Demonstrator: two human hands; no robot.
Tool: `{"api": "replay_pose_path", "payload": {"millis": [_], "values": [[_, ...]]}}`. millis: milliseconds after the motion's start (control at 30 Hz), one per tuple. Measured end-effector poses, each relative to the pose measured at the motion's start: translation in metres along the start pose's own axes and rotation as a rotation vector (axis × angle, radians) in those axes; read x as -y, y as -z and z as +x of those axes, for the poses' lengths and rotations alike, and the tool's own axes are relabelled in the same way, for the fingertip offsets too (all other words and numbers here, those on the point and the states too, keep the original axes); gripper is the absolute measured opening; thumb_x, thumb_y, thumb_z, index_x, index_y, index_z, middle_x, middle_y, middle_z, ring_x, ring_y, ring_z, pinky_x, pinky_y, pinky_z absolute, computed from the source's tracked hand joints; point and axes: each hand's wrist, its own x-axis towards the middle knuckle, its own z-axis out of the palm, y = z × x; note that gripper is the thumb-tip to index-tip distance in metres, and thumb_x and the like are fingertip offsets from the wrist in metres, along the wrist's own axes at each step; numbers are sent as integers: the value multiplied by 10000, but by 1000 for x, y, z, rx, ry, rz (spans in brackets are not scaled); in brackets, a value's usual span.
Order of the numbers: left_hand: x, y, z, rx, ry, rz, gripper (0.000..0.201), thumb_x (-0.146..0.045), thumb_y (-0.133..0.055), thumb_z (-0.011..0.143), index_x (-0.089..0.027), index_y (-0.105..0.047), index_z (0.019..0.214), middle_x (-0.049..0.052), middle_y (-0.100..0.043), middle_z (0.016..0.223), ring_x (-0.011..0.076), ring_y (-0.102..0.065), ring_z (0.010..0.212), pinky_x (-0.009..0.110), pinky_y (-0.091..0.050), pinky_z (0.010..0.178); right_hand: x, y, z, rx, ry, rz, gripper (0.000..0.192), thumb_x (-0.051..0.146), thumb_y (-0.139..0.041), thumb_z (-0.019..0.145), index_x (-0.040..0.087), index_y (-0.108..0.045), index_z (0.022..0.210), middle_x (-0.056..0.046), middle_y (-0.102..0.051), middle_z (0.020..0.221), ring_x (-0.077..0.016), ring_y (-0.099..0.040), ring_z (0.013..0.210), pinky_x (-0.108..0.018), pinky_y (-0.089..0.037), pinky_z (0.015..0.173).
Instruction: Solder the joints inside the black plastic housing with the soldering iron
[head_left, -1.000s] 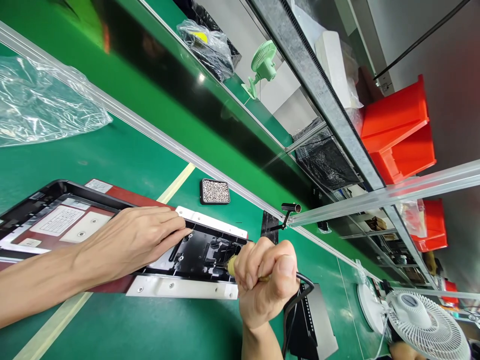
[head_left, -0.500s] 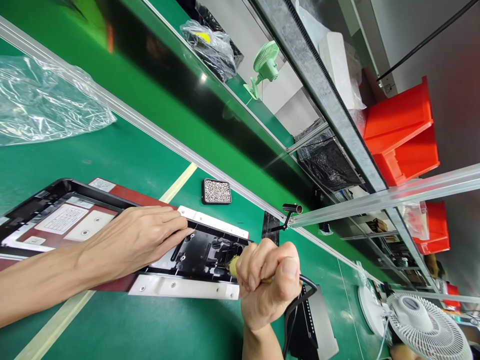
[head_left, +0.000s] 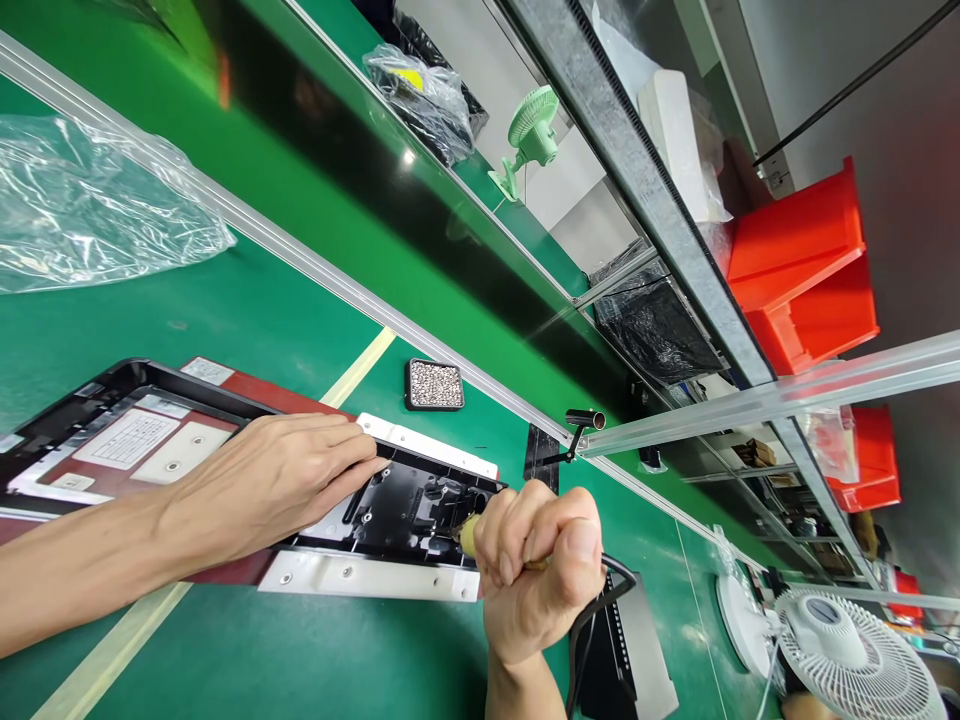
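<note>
Near the screw tray point(head_left: 434, 385), the black housing point(head_left: 397, 508) lies flat on the green bench point(head_left: 300, 330). Left hand point(head_left: 277, 475) presses on it with fingers extended, so it stays steady, while the right hand point(head_left: 536, 570) grips the electric screwdriver point(head_left: 471, 533) firmly, tip inside it.

A panel point(head_left: 112, 440) lies at lower left on the table point(head_left: 300, 320); the screw tray point(head_left: 434, 385) sits above its right end, a bag point(head_left: 97, 210) upper left, a fan point(head_left: 855, 655) lower right.
</note>
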Motion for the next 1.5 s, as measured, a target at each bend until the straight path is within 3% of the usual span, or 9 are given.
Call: {"api": "replay_pose_path", "payload": {"millis": [600,1033,1500], "values": [[-1,1,1,-24,14,-5,512,-372,-501,1348,-283,-661,870,-40,-674,738,220,-665,645,450,-501,684,1,0,-1,-5,-2,-13,536,387,-543,1304,244,-400,808,102,-314,578,-70,-232,432,-140,-320,425],[-2,3,3,-7,82,-115,443,-353,-583,1293,-290,-683,866,-26,-700,741,242,-652,654,448,-474,701,2,-1,-1,-17,6,-16,539,397,-543,1303,246,-399,805,101,-305,576,-71,-224,424,-144,-311,417],[-2,4,2,20,60,-59,475,-361,-546,1318,-276,-680,870,-27,-686,746,233,-666,669,454,-486,699,1,0,-1,-14,12,-38,513,356,-505,1300,259,-389,809,110,-309,581,-77,-211,423,-157,-306,414]]}}
